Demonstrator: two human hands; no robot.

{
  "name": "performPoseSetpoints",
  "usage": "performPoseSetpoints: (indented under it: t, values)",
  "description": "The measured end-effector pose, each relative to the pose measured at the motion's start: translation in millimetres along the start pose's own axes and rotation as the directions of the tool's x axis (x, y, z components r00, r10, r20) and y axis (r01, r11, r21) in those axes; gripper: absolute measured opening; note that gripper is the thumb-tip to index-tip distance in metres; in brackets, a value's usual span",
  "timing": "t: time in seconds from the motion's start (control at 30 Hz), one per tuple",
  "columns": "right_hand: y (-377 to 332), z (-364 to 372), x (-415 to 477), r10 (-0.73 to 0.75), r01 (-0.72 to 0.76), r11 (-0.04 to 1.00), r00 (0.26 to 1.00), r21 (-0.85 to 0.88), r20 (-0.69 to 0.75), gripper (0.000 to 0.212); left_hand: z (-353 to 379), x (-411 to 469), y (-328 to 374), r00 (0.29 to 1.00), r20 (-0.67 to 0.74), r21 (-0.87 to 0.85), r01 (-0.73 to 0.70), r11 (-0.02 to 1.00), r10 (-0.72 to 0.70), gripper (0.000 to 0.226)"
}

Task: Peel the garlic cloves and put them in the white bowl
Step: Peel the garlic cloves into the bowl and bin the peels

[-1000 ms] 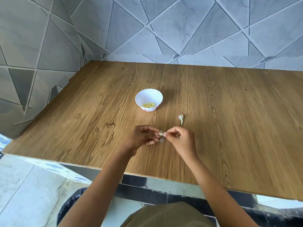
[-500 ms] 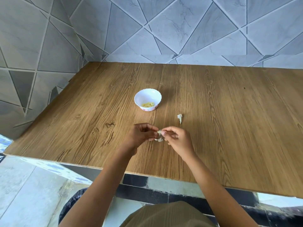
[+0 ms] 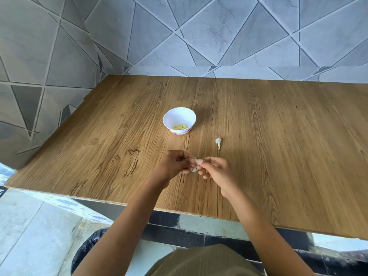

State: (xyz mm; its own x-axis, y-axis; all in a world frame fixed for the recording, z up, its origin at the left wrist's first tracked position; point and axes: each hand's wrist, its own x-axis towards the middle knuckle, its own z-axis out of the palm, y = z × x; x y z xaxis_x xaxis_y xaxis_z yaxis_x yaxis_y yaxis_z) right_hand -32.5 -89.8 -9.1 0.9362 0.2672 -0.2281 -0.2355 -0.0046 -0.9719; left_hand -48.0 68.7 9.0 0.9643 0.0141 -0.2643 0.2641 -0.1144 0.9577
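Two hands are held together over a wooden table point(image 3: 258, 136), nearer the person than the white bowl point(image 3: 179, 120). A garlic clove point(image 3: 195, 165) is pinched between them: the left hand point(image 3: 175, 166) is closed on it from one side with thumb and curled fingers, and the right hand point(image 3: 216, 171) is closed on it from the other side with its fingertips point(image 3: 200, 161). Only a small pale part of the clove is seen between the fingers, with a bit of papery skin hanging at its underside; how much of it is peeled cannot be told. The clove is kept well apart from the white bowl, on the near side of it and slightly to the right.

Several pale yellow peeled cloves point(image 3: 180, 126) are seen lying in the bottom of the white bowl, which is set upright on the table. A scrap of garlic skin point(image 3: 218, 143) is left on the table, to the right of the white bowl and nearer the person, apart from both hands. Grey tiled wall point(image 3: 219, 32) is seen behind the bowl, beyond the table's far edge.
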Motion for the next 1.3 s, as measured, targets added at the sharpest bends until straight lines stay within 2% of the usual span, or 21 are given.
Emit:
performPoseSetpoints:
  t: [0.13,0.27,0.43,0.5,0.63,0.7,0.77,0.9,0.97,1.03,1.1,1.2,1.3]
  values:
    - [-7.6,0.1,1.9,0.238,-0.246,0.944,0.969,0.219,0.064,0.012,1.0,0.5,2.0,0.998,0.018,0.046,-0.058,0.997,0.057,0.006]
    - [-10.3,-1.2,0.9,0.383,-0.412,0.79,0.91,0.453,0.16,0.007,2.1,-0.6,3.1,0.995,0.034,0.096,-0.095,0.991,0.092,0.012]
    - [-11.7,-0.9,0.6,0.408,-0.443,0.747,0.894,0.496,0.184,0.007,5.0,-1.2,3.3,0.997,-0.025,0.145,-0.075,0.987,0.08,0.013]
    - [-11.5,-1.9,0.3,0.412,-0.442,0.734,0.893,0.515,0.179,0.012,5.0,-1.0,1.4,0.994,-0.066,0.228,-0.074,0.971,0.091,0.017]
    - [-13.3,-5.0,-0.8,0.413,-0.447,0.71,0.89,0.544,0.192,0.019,3.3,-1.5,1.0,0.966,-0.096,0.46,-0.17,0.872,0.239,0.03]
    - [-13.9,-4.8,-1.2,0.416,-0.448,0.703,0.889,0.553,0.193,0.015,3.3,-2.3,2.6,0.958,-0.12,0.375,-0.199,0.906,0.26,0.025]
    - [-13.4,-4.5,-1.4,0.414,-0.439,0.705,0.893,0.557,0.179,0.01,5.1,-4.7,5.5,0.958,-0.105,0.261,-0.233,0.937,0.268,0.021]
    - [-10.6,-5.9,-0.6,0.392,-0.418,0.74,0.905,0.527,0.167,0.01,5.0,-3.6,7.5,0.949,-0.015,0.293,-0.296,0.909,0.314,0.016]
    - [-8.8,-5.3,-1.0,0.357,-0.384,0.8,0.922,0.462,0.147,0.013,4.3,-2.3,6.5,0.957,-0.008,0.244,-0.279,0.929,0.29,0.012]
    - [-6.4,-4.7,-1.7,0.262,-0.269,0.909,0.963,0.318,0.067,0.011,3.4,-1.3,5.6,0.972,-0.025,0.169,-0.227,0.959,0.234,0.009]
    - [-5.8,-5.7,-3.7,0.125,-0.121,0.974,0.992,0.19,-0.009,0.008,1.7,-0.2,4.0,0.984,-0.001,0.088,-0.175,0.981,0.176,0.007]
    - [-6.5,-6.6,-6.4,0.01,-0.006,0.992,0.999,0.124,-0.032,0.008,-1.0,0.3,3.1,0.99,0.032,0.012,-0.138,0.99,0.137,0.007]
    - [-7.9,-3.3,-7.8,-0.037,0.041,0.997,0.998,0.065,-0.056,0.002,2.7,-0.2,2.2,0.976,-0.013,0.035,-0.219,0.975,0.219,0.007]
